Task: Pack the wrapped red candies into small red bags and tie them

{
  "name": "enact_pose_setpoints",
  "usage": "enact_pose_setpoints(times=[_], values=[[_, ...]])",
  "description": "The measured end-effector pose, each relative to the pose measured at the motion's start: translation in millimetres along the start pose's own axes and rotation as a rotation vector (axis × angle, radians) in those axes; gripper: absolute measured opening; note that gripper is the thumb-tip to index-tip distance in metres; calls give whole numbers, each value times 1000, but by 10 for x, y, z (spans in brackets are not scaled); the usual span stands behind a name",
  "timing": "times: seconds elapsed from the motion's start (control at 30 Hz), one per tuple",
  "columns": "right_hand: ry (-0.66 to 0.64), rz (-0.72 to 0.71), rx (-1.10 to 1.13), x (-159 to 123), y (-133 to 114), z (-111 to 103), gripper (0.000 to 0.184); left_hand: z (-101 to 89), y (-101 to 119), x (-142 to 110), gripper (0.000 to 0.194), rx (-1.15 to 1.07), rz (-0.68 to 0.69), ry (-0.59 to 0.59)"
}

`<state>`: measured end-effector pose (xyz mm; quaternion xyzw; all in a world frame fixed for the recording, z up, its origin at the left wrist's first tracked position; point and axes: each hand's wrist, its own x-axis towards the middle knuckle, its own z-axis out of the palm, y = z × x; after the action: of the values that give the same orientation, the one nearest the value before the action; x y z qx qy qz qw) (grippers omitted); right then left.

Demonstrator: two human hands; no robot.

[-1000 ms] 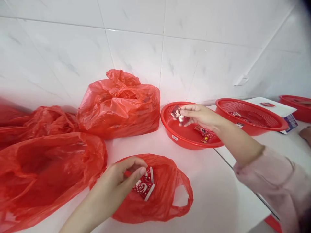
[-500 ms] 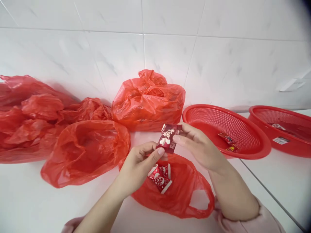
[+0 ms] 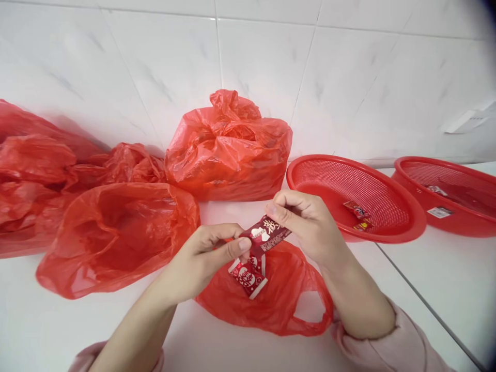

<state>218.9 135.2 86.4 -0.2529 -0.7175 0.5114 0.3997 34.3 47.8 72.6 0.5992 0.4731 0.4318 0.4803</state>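
A dark maroon candy packet (image 3: 267, 235) with pale lettering is stretched between my two hands. My left hand (image 3: 211, 256) pinches its left end between thumb and forefinger. At the upper right end, my right hand (image 3: 306, 219) grips it with thumb and bent fingers, covering that corner. Just below them a red plastic bag (image 3: 279, 305) lies flat on the white surface, its handle loop toward my right forearm. Two red-and-white candy packets (image 3: 248, 279) rest on this bag, one overlapping the other.
An opened red bag (image 3: 116, 237) lies at left, with crumpled red bags (image 3: 34, 170) behind it. A full red bag (image 3: 228, 150) stands against the tiled wall. Two red mesh baskets (image 3: 310, 170) at right hold a few small packets (image 3: 358, 212).
The maroon packet has turned and sits slightly lower, and my right hand has shifted its hold to the packet's upper right end. The whole view has tilted down a little.
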Motion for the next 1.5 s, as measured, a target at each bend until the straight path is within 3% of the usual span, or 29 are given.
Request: enact_pose_setpoints(times=[0.07,0.13,0.23,0.33,0.43,0.5,0.63,0.77,0.87,1.03,1.3,1.4,1.5], values=[[42,-36,-59,1,-3,-3,36,15,-13,13,32,24,0,89],[183,-170,-214,-19,-12,14,31,37,-23,23,32,31,-18,199],[324,-461,-496,-74,-17,81,16,65,-27,32,39,-109,-84,181],[135,-629,-629,-100,1,158,7,76,-18,35,43,-334,-82,134],[-74,-673,-570,-84,4,171,11,71,-5,41,31,-409,-67,168],[-83,-611,-465,-67,-15,135,12,68,-4,46,27,-389,-85,131],[50,-269,-337,-50,-54,35,12,87,-17,49,31,-324,-121,48],[-122,-52,-307,-36,-53,-14,27,120,-18,41,34,-257,-124,45],[-119,-40,-243,-18,-52,-49,30,123,-7,29,38,-213,-103,58],[-71,-95,-184,17,-89,-179,32,94,15,-2,34,-179,-131,-55],[-397,107,-69,-22,-37,-89,35,150,-31,9,25,-249,-167,-80],[-369,115,-12,-21,-8,-57,41,162,-29,28,24,-283,-129,-1],[-412,118,-7,-7,-24,-96,44,137,-21,43,27,-315,-35,207]])
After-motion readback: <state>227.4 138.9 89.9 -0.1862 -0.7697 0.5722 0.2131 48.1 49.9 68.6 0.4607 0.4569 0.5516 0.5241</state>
